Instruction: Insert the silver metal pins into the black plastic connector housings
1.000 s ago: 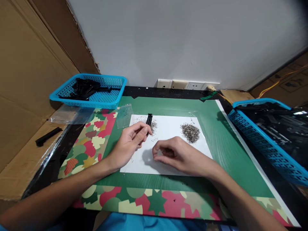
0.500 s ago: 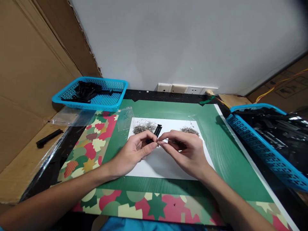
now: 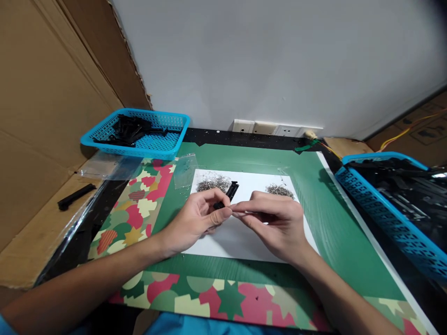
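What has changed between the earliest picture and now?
The left hand moved right, carrying the black part; the right hand moved forward to meet it. The left hand kept its hold. Both blue baskets and the white paper stayed put.

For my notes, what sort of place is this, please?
Probably a small-parts workshop: a blue basket of black parts, and a pile of tiny metallic pieces on white paper.

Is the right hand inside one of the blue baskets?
No, the right hand is over the white paper, close beside the left hand, which holds a black part.
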`<state>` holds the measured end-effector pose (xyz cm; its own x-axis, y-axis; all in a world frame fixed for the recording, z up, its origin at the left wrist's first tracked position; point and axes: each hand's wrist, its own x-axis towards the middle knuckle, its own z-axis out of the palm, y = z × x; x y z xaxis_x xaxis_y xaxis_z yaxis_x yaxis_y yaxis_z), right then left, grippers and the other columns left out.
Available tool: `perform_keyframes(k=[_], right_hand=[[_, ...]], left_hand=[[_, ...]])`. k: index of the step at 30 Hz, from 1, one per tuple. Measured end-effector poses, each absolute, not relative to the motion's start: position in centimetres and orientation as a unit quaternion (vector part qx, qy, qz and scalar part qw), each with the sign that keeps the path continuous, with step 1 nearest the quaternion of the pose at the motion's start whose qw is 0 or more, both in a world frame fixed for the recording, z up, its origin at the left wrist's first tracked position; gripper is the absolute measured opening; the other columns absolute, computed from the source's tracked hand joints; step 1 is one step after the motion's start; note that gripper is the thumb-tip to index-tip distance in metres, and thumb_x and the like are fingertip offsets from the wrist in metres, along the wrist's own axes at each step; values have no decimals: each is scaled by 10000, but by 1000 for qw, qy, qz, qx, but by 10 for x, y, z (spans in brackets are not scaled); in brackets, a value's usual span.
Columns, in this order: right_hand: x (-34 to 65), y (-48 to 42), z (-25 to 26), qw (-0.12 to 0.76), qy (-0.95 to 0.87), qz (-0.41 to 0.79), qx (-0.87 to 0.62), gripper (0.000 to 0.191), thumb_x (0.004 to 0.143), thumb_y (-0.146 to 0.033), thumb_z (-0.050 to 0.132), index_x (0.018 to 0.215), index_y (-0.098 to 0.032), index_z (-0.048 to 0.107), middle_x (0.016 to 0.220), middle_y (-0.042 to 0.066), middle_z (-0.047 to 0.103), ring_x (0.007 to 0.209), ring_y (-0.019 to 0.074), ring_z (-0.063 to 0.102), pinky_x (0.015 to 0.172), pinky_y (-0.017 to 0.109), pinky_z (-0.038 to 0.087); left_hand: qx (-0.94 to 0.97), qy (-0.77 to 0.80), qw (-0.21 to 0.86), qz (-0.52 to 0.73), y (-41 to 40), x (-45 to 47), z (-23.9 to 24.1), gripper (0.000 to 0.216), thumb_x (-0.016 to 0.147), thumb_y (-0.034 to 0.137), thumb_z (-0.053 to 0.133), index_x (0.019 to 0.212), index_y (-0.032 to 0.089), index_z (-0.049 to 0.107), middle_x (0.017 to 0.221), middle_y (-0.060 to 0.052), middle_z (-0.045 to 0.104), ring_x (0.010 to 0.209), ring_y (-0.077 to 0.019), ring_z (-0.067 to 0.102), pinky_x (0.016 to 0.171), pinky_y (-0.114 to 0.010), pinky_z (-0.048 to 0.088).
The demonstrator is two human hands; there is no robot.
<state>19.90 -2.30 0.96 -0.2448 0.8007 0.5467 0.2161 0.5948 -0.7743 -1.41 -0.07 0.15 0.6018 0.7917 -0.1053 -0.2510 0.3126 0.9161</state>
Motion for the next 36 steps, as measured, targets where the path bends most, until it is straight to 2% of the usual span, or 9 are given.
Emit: perform_keyframes(k=[8,12,16,20,27,31,36], right_hand=[[197,-27,15,508,-696,310,-402,143,907,-102,743,955,-198,837,708,-2,688,550,80,487,505,226,371],[196,-27,17,530,-651,329,-432,77,888,-155,775,905,-198,837,617,-22,598,520,86,444,480,230,359],[195,-26,16,542,-624,341,-448,40,862,-188,809,879,-197,845,572,-31,558,490,80,415,453,223,335],[192,-25,13,536,-615,363,-450,49,855,-188,812,884,-198,850,565,-32,562,483,75,405,448,217,322],[187,-28,15,531,-648,342,-426,120,866,-122,763,925,-184,847,552,-51,539,470,66,389,456,218,317],[188,-31,20,516,-688,308,-407,172,870,-85,734,950,-186,847,600,-37,593,494,71,424,472,220,330],[189,-30,23,509,-693,313,-403,171,881,-92,729,954,-185,852,606,-29,597,503,80,433,476,230,324]], left_hand=[[463,270,778,327,0,-15,0,241,987,395,742,993,189,616,721,43,542,495,-35,379,433,-142,286],[459,262,786,321,0,-16,1,239,1056,445,622,1047,208,595,769,25,567,509,-36,381,460,-142,300],[449,245,794,329,-1,-17,2,182,1095,458,529,1131,282,502,747,54,525,502,-47,290,468,-142,256],[435,241,804,328,-3,-19,6,176,1112,455,468,1115,279,463,776,38,484,578,-81,297,511,-163,234],[451,268,786,327,-6,-22,4,249,1104,501,461,1074,256,427,783,48,342,640,-104,254,560,-190,201],[470,296,757,344,-6,-21,2,297,1091,539,482,1043,251,430,794,54,331,626,-101,209,539,-187,193],[476,303,740,365,-3,-17,3,333,1082,567,492,1008,247,442,683,89,261,558,-86,179,497,-171,164]])
